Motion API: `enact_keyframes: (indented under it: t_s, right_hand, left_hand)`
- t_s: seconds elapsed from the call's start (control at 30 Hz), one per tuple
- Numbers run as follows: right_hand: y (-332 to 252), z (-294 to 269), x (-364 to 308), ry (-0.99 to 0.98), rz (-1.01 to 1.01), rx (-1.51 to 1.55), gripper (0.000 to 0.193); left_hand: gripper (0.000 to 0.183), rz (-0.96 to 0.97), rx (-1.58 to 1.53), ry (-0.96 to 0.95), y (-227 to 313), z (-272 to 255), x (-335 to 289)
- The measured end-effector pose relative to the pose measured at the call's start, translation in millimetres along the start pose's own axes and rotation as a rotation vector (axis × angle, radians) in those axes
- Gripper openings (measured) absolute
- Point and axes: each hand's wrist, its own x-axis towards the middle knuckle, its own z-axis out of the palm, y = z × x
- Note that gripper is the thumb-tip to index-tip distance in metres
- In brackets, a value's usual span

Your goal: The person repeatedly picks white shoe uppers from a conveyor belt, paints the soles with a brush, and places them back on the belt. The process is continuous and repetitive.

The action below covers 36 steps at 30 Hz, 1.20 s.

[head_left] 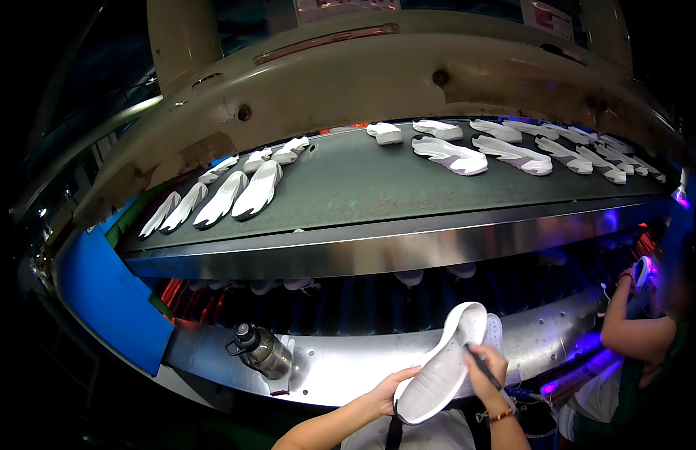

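Observation:
My left hand is closed on the lower end of a white shoe sole, which is tilted with its hollow inner side up. In my closed right hand is a dark, slim, pen-like tool. Its tip meets or nearly meets the sole's inner side near the right rim; whether it is a brush or a pen I cannot tell. Partly hidden behind this sole, a second pale sole with small dots rests at the metal ledge.
A dark-capped bottle stands left on the ledge. Beyond, a green conveyor belt carries several white-and-grey soles, under a beige machine hood. More soles sit on the lower rollers. Right, a co-worker's arm holds a sole under purple light.

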Motion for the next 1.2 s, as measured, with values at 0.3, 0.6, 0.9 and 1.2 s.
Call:
enact_keyframes:
  t_s: [0.3, 0.6, 0.9, 1.2]
  right_hand:
    - [41, -79, -44, -0.027, 0.327, 1.081, 0.016]
    - [61, -63, -64, 0.072, 0.802, 1.058, 0.003]
    - [87, -55, -68, 0.256, 0.911, 1.057, 0.009]
    - [94, -44, -69, 0.196, 0.958, 1.042, 0.015]
  left_hand:
    - [0.053, 0.458, 0.278, -0.292, 46, 47, -47]
    - [0.066, 0.828, -0.102, -0.278, 127, 216, 32]
    - [0.028, 1.963, 1.799, 0.448, 173, 183, 63]
    - [0.041, 2.248, 2.174, 0.964, 159, 191, 79]
